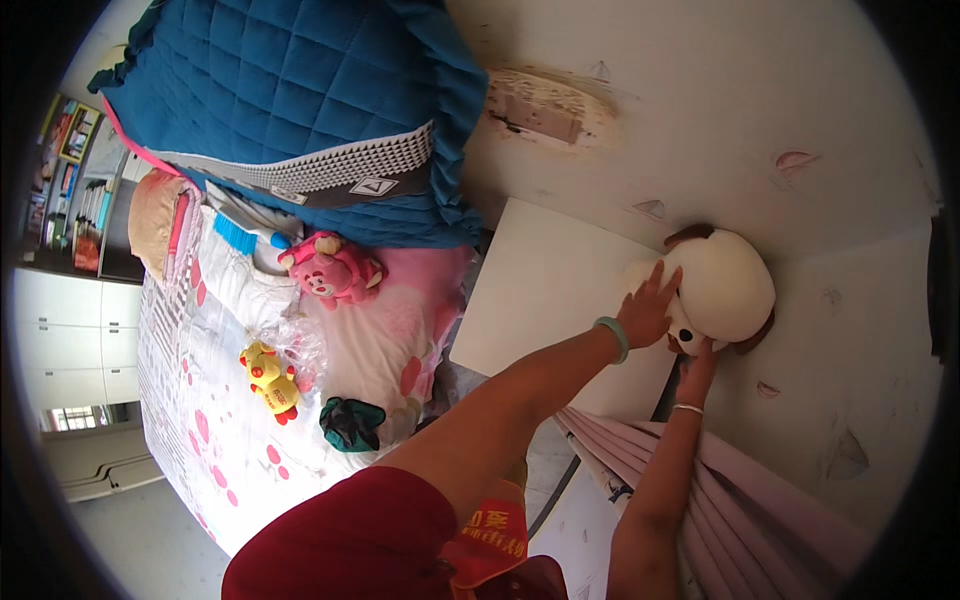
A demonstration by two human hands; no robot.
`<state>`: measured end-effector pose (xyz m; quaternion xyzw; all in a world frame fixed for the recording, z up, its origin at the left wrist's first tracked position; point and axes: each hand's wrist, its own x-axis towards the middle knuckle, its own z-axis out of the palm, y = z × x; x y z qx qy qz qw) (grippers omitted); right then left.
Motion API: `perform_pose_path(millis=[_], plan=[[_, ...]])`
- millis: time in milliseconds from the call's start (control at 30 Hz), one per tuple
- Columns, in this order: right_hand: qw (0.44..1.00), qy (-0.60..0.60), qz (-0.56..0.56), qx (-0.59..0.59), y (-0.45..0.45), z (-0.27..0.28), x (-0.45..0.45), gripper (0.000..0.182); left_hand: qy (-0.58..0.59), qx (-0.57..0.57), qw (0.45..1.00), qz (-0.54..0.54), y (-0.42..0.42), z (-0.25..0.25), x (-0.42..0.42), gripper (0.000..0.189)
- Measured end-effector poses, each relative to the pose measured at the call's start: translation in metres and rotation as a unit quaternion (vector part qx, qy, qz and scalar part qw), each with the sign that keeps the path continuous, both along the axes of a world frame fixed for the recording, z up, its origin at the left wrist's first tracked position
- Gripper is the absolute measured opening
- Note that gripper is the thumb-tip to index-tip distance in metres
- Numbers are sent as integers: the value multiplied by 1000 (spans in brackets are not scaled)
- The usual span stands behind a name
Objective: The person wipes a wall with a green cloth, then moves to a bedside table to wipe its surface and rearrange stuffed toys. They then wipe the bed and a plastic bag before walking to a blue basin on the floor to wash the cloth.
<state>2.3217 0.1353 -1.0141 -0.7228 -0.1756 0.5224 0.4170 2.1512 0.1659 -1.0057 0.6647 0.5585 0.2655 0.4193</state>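
A white plush dog [726,289] with brown ears and a black nose rests against the wall, at the far end of a white tabletop [555,300]. My left hand [651,306], with a green bangle at the wrist, lies on the dog's face side, fingers spread. From below, my right hand [697,369], wearing a silver-coloured bracelet, presses its fingers into the dog near the muzzle. The plush is held between both hands, and its far side is hidden.
Left of the table stands a bed [247,450] with floral bedding. On it lie a pink plush bear [337,274], a yellow plush toy [271,382], a blue-bristled brush [238,231] and a dark green cloth [352,424]. A blue quilted cover [315,82] rises behind. A pink curtain [739,517] hangs beside my right arm.
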Motion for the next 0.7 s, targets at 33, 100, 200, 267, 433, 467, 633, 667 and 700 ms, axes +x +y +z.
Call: perform_pose_path(millis=[33,100,200,267,433,467,633,667,700], plan=[[1000,-2,-7,11,-4,-5,2,75,2,1,1000,3,-4,6,-3,87],[999,-7,-14,36,-12,-14,1,72,35,14,999,-25,-10,15,-21,86],[998,-4,-41,52,-45,-18,-11,59,-24,20,999,10,-43,27,-74,85],[998,0,0,66,-80,-25,-39,52,-90,-7,996,26,-82,50,-119,85],[968,142,206,7,-134,-2,-205,42,-35,5,972,234,-217,42,-241,85],[954,161,255,6,-141,1,-242,44,11,45,966,254,-243,39,-268,88],[838,76,514,165,-141,-10,-423,68,11,25,889,456,-324,32,-380,93],[814,47,530,234,-138,-6,-456,74,16,31,876,481,-328,24,-401,93],[789,16,535,302,-136,0,-488,81,19,38,865,499,-326,15,-424,93]])
